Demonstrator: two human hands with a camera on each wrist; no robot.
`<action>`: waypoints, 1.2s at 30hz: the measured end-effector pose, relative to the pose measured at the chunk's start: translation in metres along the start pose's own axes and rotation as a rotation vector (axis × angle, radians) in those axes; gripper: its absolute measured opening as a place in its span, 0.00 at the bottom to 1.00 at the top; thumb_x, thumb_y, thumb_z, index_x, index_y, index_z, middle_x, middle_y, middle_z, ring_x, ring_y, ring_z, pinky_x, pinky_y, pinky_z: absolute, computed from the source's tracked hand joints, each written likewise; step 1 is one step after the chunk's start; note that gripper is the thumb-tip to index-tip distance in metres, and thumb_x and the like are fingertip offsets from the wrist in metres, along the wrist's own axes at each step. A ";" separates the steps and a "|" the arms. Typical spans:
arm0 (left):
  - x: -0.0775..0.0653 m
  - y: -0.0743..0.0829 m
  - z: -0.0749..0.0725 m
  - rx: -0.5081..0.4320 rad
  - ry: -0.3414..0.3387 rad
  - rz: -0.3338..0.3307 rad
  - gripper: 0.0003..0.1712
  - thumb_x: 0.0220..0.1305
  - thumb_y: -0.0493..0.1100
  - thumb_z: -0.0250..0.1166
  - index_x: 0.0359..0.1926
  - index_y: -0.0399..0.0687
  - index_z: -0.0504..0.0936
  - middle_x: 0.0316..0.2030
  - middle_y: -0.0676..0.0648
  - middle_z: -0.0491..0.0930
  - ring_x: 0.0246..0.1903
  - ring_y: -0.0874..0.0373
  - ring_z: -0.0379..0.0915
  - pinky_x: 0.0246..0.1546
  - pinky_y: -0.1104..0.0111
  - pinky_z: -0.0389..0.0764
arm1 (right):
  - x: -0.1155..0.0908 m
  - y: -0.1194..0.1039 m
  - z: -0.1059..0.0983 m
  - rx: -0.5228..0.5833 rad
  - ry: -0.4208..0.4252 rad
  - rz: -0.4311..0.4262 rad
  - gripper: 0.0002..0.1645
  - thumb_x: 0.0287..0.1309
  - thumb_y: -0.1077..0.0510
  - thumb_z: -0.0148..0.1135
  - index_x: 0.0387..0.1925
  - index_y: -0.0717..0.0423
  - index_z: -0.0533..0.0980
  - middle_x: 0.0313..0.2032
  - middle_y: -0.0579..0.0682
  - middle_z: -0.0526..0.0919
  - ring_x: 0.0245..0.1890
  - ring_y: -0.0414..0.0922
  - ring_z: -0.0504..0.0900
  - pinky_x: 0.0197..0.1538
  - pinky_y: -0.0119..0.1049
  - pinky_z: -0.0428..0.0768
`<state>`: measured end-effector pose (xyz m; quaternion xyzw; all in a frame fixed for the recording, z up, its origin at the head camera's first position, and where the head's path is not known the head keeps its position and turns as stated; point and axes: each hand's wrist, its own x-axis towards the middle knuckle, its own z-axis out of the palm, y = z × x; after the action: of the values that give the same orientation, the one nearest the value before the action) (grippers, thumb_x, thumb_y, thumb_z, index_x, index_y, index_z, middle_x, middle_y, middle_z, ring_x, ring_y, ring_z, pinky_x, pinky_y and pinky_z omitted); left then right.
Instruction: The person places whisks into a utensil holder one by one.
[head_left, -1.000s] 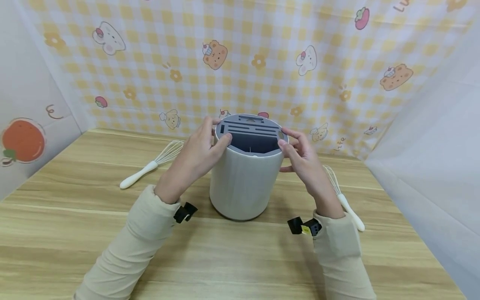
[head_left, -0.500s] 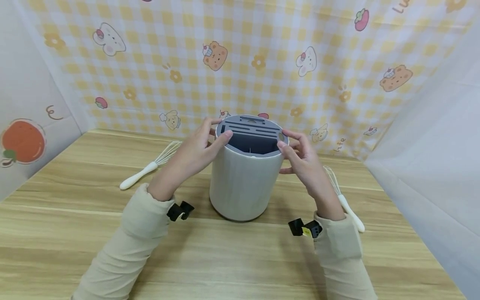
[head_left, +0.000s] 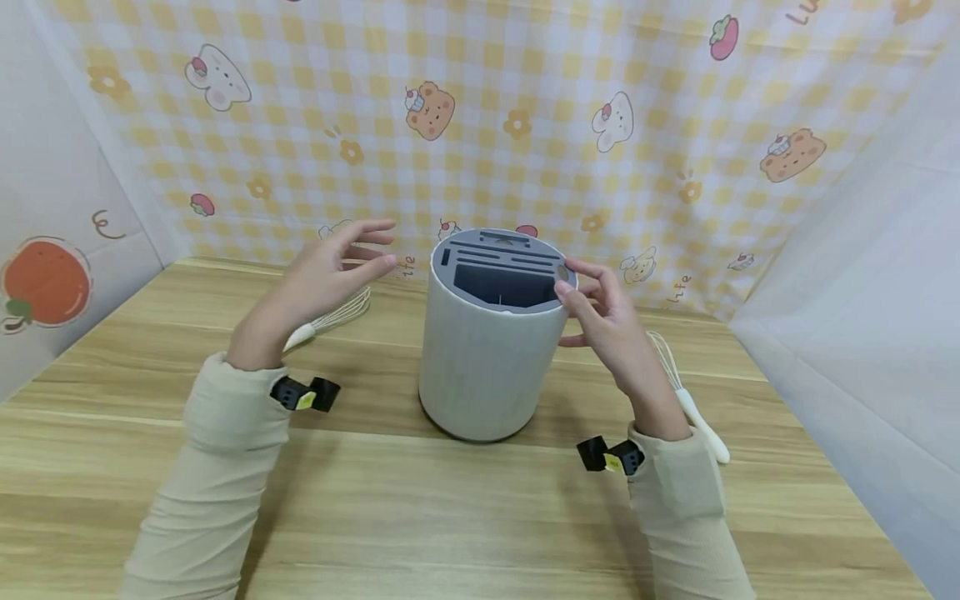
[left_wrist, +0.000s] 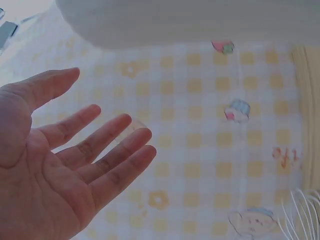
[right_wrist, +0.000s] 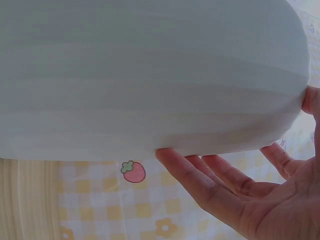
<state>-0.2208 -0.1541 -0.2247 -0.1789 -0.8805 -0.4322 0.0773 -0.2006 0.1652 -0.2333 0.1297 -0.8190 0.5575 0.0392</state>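
Note:
A white round knife holder (head_left: 483, 367) stands upright on the table, its grey slotted top (head_left: 502, 254) showing narrow slits and one large dark compartment. My right hand (head_left: 607, 321) holds its right rim, thumb on the upper edge and fingers along the side. In the right wrist view those fingers (right_wrist: 200, 190) touch the white wall. Off to the left of the holder, my left hand (head_left: 330, 271) hovers with nothing in it. Its palm and spread fingers (left_wrist: 110, 165) show plainly in the left wrist view, apart from the holder's wall.
A white-handled whisk (head_left: 341, 312) lies left of the holder, partly covered by my left hand and wrist. Another whisk (head_left: 697, 421) lies on the right, beside my right forearm. A yellow checked cloth (head_left: 517, 167) hangs behind the wooden table (head_left: 465, 517).
My left hand has let go of the holder's left rim and moved away to the left. The right hand and the holder have stayed in place.

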 end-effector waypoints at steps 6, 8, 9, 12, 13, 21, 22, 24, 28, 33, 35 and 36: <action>0.002 -0.031 -0.014 0.039 -0.012 -0.071 0.32 0.65 0.49 0.58 0.68 0.50 0.60 0.63 0.38 0.65 0.58 0.39 0.66 0.55 0.45 0.68 | 0.000 0.001 0.000 -0.002 -0.001 0.007 0.31 0.64 0.44 0.51 0.66 0.45 0.58 0.48 0.55 0.70 0.46 0.47 0.75 0.43 0.54 0.80; 0.003 -0.041 -0.016 0.042 -0.025 -0.113 0.33 0.65 0.47 0.58 0.68 0.49 0.59 0.63 0.37 0.64 0.59 0.38 0.65 0.56 0.45 0.68 | 0.000 0.001 0.000 -0.006 0.002 0.009 0.31 0.64 0.43 0.51 0.66 0.45 0.58 0.48 0.55 0.70 0.46 0.47 0.75 0.43 0.54 0.80; 0.004 -0.046 -0.017 0.045 -0.032 -0.130 0.33 0.65 0.46 0.58 0.68 0.48 0.59 0.63 0.36 0.64 0.59 0.37 0.64 0.56 0.45 0.68 | 0.000 0.001 -0.001 -0.007 0.003 0.009 0.31 0.64 0.43 0.51 0.66 0.45 0.58 0.48 0.55 0.70 0.46 0.47 0.75 0.44 0.54 0.80; 0.006 -0.061 -0.017 0.041 -0.052 -0.180 0.32 0.65 0.43 0.57 0.68 0.44 0.59 0.63 0.34 0.64 0.58 0.36 0.64 0.56 0.46 0.68 | 0.000 0.002 -0.001 -0.011 0.005 0.010 0.31 0.64 0.43 0.51 0.65 0.45 0.58 0.48 0.55 0.70 0.46 0.47 0.75 0.43 0.52 0.81; 0.006 -0.067 -0.017 0.038 -0.058 -0.196 0.32 0.65 0.42 0.57 0.68 0.43 0.59 0.62 0.33 0.65 0.58 0.35 0.64 0.56 0.46 0.68 | -0.001 0.002 -0.001 -0.010 0.004 0.009 0.31 0.64 0.43 0.51 0.65 0.45 0.58 0.48 0.55 0.70 0.46 0.47 0.75 0.43 0.52 0.81; 0.003 -0.102 -0.016 0.013 -0.097 -0.342 0.35 0.66 0.47 0.55 0.69 0.40 0.55 0.63 0.31 0.62 0.61 0.34 0.58 0.59 0.43 0.61 | 0.000 0.002 -0.001 -0.019 0.000 0.007 0.31 0.63 0.43 0.51 0.65 0.44 0.58 0.49 0.56 0.70 0.47 0.48 0.75 0.40 0.47 0.82; 0.002 -0.106 -0.016 0.013 -0.100 -0.361 0.35 0.66 0.48 0.55 0.69 0.39 0.54 0.63 0.30 0.61 0.62 0.34 0.57 0.60 0.43 0.60 | 0.000 0.002 -0.001 -0.019 -0.002 0.005 0.31 0.63 0.42 0.51 0.65 0.44 0.58 0.49 0.56 0.70 0.47 0.48 0.75 0.40 0.47 0.82; 0.000 -0.112 -0.016 0.012 -0.104 -0.399 0.35 0.66 0.47 0.55 0.69 0.39 0.54 0.63 0.30 0.60 0.62 0.34 0.55 0.60 0.42 0.58 | 0.000 0.002 -0.001 -0.020 -0.003 0.004 0.31 0.64 0.42 0.51 0.65 0.44 0.58 0.48 0.56 0.70 0.47 0.48 0.75 0.40 0.47 0.82; -0.003 -0.121 -0.015 0.023 -0.126 -0.451 0.34 0.66 0.44 0.54 0.68 0.36 0.54 0.62 0.29 0.61 0.61 0.34 0.56 0.61 0.45 0.60 | 0.000 0.001 -0.001 -0.018 -0.005 0.007 0.31 0.64 0.43 0.51 0.65 0.44 0.58 0.48 0.55 0.70 0.46 0.48 0.75 0.40 0.46 0.83; -0.004 -0.133 -0.014 0.055 -0.164 -0.474 0.34 0.65 0.44 0.55 0.67 0.32 0.56 0.59 0.27 0.63 0.59 0.35 0.60 0.60 0.47 0.62 | 0.000 0.001 -0.002 -0.021 -0.010 0.006 0.32 0.64 0.42 0.51 0.66 0.44 0.58 0.48 0.55 0.70 0.46 0.48 0.76 0.40 0.47 0.82; -0.004 -0.137 -0.013 0.052 -0.170 -0.484 0.34 0.64 0.44 0.55 0.66 0.31 0.56 0.59 0.27 0.64 0.59 0.35 0.60 0.59 0.48 0.62 | 0.000 0.001 -0.002 -0.022 -0.013 0.003 0.32 0.64 0.42 0.51 0.66 0.44 0.58 0.48 0.55 0.70 0.47 0.48 0.75 0.41 0.48 0.82; -0.004 -0.138 -0.013 0.048 -0.171 -0.489 0.34 0.64 0.44 0.55 0.66 0.31 0.57 0.59 0.27 0.64 0.59 0.35 0.60 0.59 0.48 0.62 | 0.000 0.000 -0.002 -0.023 -0.015 0.001 0.32 0.64 0.42 0.50 0.66 0.44 0.58 0.48 0.55 0.70 0.47 0.48 0.75 0.40 0.48 0.82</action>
<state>-0.2696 -0.2431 -0.3187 0.0052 -0.9110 -0.4002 -0.0999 -0.2007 0.1675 -0.2329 0.1329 -0.8257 0.5471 0.0343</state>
